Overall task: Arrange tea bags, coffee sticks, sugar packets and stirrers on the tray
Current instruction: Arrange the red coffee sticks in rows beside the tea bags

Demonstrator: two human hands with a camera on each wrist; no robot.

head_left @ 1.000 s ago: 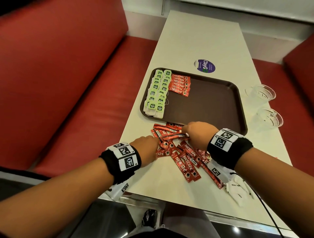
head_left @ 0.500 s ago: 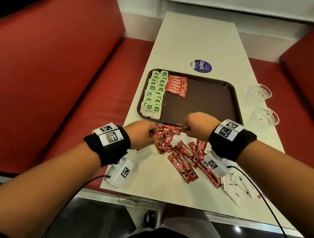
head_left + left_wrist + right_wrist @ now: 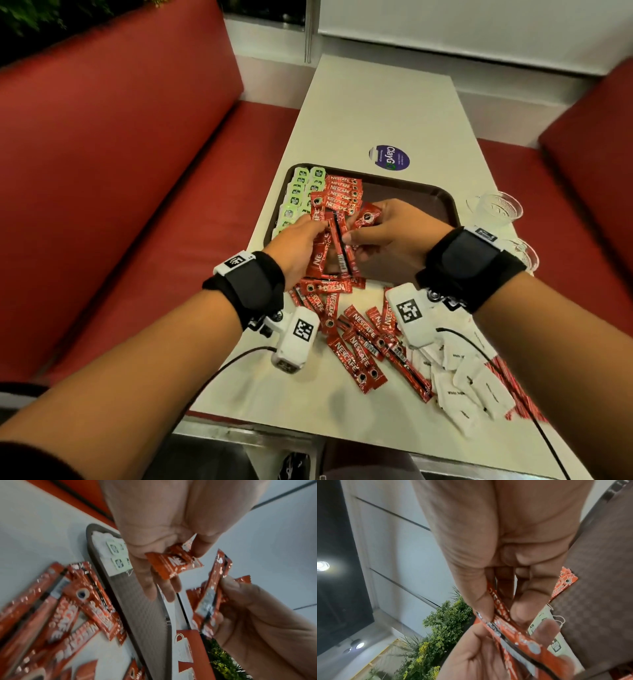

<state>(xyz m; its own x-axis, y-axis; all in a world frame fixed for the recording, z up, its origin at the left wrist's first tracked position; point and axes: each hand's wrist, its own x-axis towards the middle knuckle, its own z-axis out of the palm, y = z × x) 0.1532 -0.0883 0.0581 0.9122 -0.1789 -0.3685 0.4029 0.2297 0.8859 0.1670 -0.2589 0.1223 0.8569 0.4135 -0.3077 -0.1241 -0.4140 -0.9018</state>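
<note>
Both hands hold a bunch of red coffee sticks point(image 3: 337, 246) upright over the near-left part of the brown tray point(image 3: 442, 200). My left hand point(image 3: 317, 228) pinches sticks point(image 3: 171, 563) from the left. My right hand point(image 3: 352, 236) grips the others point(image 3: 501, 609) between thumb and fingers. On the tray's far left lie two rows of green-tagged tea bags point(image 3: 296, 195) and a stack of coffee sticks point(image 3: 344, 192). More loose coffee sticks point(image 3: 356, 339) lie on the table in front of the tray. White sugar packets point(image 3: 472, 380) lie at the near right, over thin red stirrers point(image 3: 517, 394).
Two clear plastic cups point(image 3: 496, 205) stand right of the tray. A round purple sticker point(image 3: 389, 157) lies beyond it on the white table point(image 3: 376, 102). Red bench seats point(image 3: 154, 171) flank the table. The table's near edge runs just behind the sugar packets.
Both hands have risen from the pile on the table with a bunch of coffee sticks and moved forward over the tray's near-left part.
</note>
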